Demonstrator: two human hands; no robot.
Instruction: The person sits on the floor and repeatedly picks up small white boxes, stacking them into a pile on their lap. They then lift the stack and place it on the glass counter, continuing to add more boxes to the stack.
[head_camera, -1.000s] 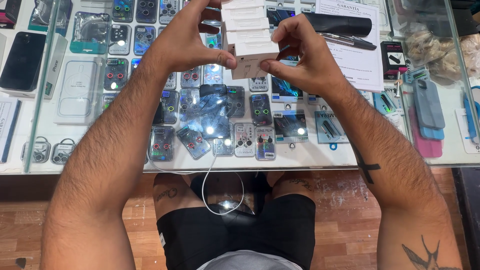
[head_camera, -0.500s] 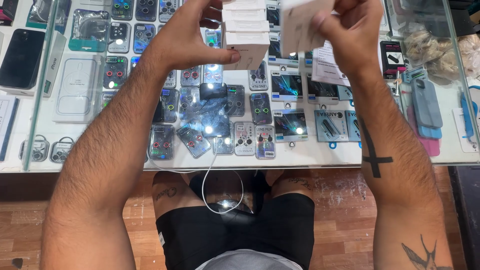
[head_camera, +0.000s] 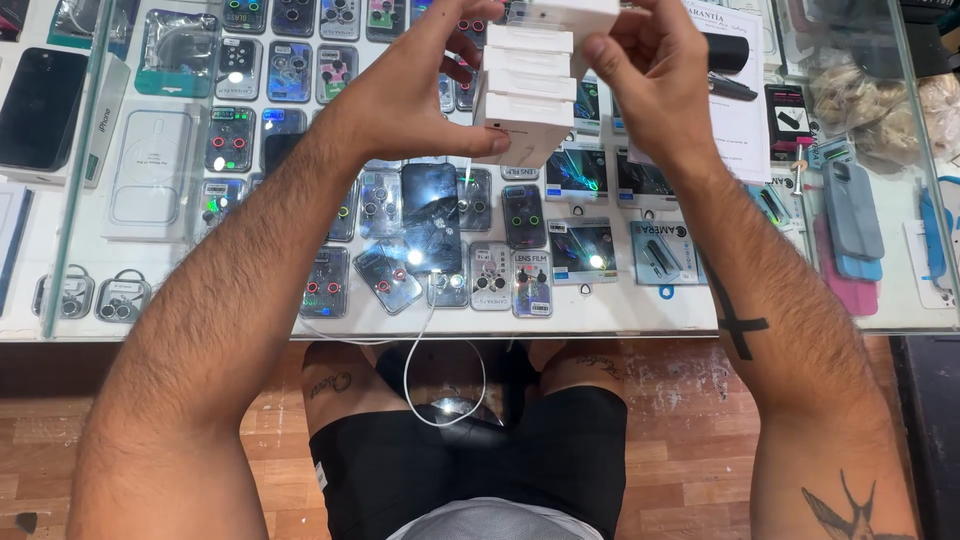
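Beneath both hands runs a glass-topped display counter (head_camera: 900, 300), its shelf packed with small flat packets of camera lens protectors (head_camera: 530, 285) in shiny, iridescent card, rows of them lying side by side. Directly below the left hand a dark smartphone (head_camera: 432, 215) lies on the glass, and a thin white cable (head_camera: 420, 370) runs from it down toward the person's lap. To the outer side of the right hand sit soft phone cases in grey-blue and pink (head_camera: 850, 240), stacked loosely, and a printed white paper sheet (head_camera: 738, 110) lies just past that hand's wrist.

The left hand (head_camera: 415, 95) is curled around a stack of small white rectangular cardboard boxes (head_camera: 525, 95), thumb pressed under the bottom box's near edge, fingers wrapped round the far side, so the stack is held above the counter between the two hands. The boxes are smooth, matte and sharp-cornered, lined up one upon another.

The right hand (head_camera: 655, 75) grips one more white cardboard box (head_camera: 580, 20) at the top of the stack, fingers closed on its side and thumb on the near face; the frame's upper edge cuts off part of it, and whether it rests on the stack cannot be told.
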